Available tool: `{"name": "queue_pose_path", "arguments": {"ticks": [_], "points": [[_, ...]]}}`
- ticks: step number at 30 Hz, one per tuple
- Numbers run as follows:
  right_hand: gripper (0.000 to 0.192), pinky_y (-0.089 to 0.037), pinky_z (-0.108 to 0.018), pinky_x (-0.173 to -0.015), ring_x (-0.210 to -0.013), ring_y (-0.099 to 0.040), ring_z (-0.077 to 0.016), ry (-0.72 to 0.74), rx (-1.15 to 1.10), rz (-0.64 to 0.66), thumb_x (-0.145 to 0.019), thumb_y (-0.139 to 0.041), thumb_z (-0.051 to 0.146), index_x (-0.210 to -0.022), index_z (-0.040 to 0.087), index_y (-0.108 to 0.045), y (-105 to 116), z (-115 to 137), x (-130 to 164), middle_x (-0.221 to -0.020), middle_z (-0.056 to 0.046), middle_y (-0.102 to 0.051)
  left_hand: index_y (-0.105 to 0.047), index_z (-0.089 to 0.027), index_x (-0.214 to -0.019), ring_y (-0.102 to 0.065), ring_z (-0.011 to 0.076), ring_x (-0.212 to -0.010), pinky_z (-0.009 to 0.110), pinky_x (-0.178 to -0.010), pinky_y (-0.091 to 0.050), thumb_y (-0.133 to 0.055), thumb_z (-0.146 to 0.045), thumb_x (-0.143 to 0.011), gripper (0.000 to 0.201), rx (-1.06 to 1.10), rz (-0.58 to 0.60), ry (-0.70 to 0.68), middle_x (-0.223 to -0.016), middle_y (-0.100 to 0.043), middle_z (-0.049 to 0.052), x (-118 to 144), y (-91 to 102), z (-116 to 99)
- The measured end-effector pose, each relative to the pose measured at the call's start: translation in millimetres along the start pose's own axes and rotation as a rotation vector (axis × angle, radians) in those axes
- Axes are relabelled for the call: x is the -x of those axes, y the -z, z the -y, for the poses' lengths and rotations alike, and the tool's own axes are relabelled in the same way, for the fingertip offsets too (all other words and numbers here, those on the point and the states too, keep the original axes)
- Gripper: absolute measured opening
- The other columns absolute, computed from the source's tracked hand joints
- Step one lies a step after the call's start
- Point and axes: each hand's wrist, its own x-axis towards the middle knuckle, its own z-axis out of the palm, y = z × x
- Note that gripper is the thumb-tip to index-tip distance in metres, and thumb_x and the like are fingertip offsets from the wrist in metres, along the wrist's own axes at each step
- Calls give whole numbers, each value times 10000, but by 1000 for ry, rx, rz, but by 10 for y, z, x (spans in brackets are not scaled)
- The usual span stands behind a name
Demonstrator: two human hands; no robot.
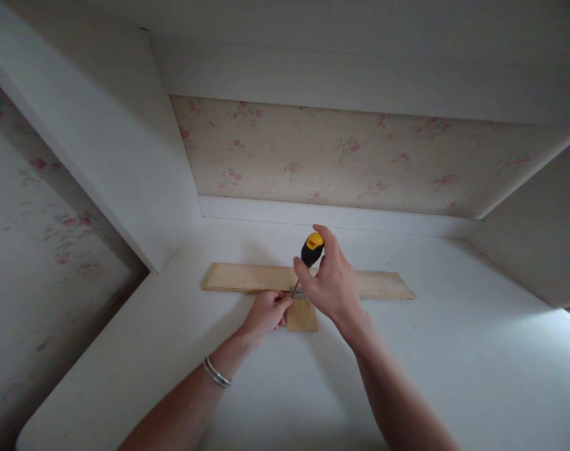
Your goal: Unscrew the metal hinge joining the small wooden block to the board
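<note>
My right hand (336, 285) grips a screwdriver (312, 252) with a black and yellow handle. Its shaft slants down to a small metal hinge (298, 292). The hinge lies where a long, flat wooden board (247, 277) meets a small square wooden piece (302, 317) in front of it. My left hand (265, 314) is closed in a pinch beside the hinge's left end, close to the screwdriver tip. What sits between those fingertips is too small to make out. My right hand hides part of the long board.
Both wooden pieces lie on a white desk surface (172, 351). A white side panel (125, 144) rises at the left, with another panel (538, 219) at the right. Overhead runs a white shelf edge (351, 81), and floral wallpaper (289, 150) covers the back wall.
</note>
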Motion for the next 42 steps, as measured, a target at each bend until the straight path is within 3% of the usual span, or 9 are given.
{"name": "queue_pose_path", "arguments": {"ticks": [3, 8, 14, 18, 22, 29, 34, 39, 42], "points": [[507, -473, -373, -635, -676, -606, -222, -53, -11, -12, -788, -518, 359, -1271, 256, -399, -25, -4, 1, -956, -71, -639, -590, -146, -743, -409, 72, -365, 180, -351, -237, -525, -381, -813, 254, -9, -6, -2, -439, -459, -51, 2, 0, -4], [718, -475, -376, -629, -662, -614, -222, -33, -65, 1, -747, -488, 243, -1412, 239, -217, -15, -26, 10, -970, -89, -641, -578, -150, -709, -409, 70, -365, 179, -351, -234, -530, -380, -805, 254, -3, -2, 2, -431, -460, -47, -13, -1, 10], [426, -451, -333, -632, -738, -616, -204, 30, 3, -71, -830, -506, 360, -1236, 257, -431, -35, -13, 3, -1016, -71, -632, -575, -150, -689, -415, 72, -372, 184, -354, -227, -530, -350, -791, 229, 14, -24, 13, -435, -468, -42, -29, -1, 24], [412, -437, -329, -625, -758, -625, -229, -45, 51, -105, -818, -529, 417, -1177, 245, -426, -19, -29, -62, -953, -60, -648, -578, -149, -666, -412, 75, -377, 189, -355, -221, -528, -326, -775, 214, 24, -30, 6, -430, -455, -42, -26, 14, 21], [424, -407, -315, -598, -660, -622, -235, 0, 190, 147, -801, -512, 332, -1200, 225, -417, 138, -3, -285, -801, -48, -659, -585, -150, -665, -401, 80, -375, 196, -359, -224, -535, -324, -756, 203, 21, -25, 17, -419, -443, -44, -9, 32, 8], [538, -435, -365, -633, -790, -632, -310, 58, 663, 631, -777, -430, 683, -961, 203, -586, 443, 317, -861, -847, -147, -665, -549, -153, -597, -407, 81, -385, 206, -381, -245, -543, -300, -733, 200, 56, -26, -23, -425, -449, -38, 15, 58, 17], [537, -464, -282, -562, -661, -640, -198, -39, 504, 1181, -732, -631, 446, -1199, 220, -493, 519, 604, -1081, -893, -80, -675, -572, -147, -607, -406, 81, -383, 206, -384, -234, -552, -296, -726, 191, 31, -46, -16, -423, -446, -39, 44, 77, -1], [468, -470, -317, -568, -606, -636, -203, -32, 651, 1213, -789, -560, 488, -1062, 112, -613, 473, 718, -1154, -794, -100, -673, -566, -145, -581, -406, 83, -380, 210, -382, -240, -544, -299, -726, 212, 22, -27, -31, -422, -451, -29, 45, 91, 8], [522, -472, -290, -608, -717, -644, -198, 38, 589, 1285, -680, -712, 356, -1139, 137, -592, 443, 706, -1195, -909, -87, -675, -572, -144, -597, -419, 83, -392, 205, -375, -243, -551, -302, -717, 199, 45, -23, -39, -447, -466, -28, 16, 94, 33]]}}
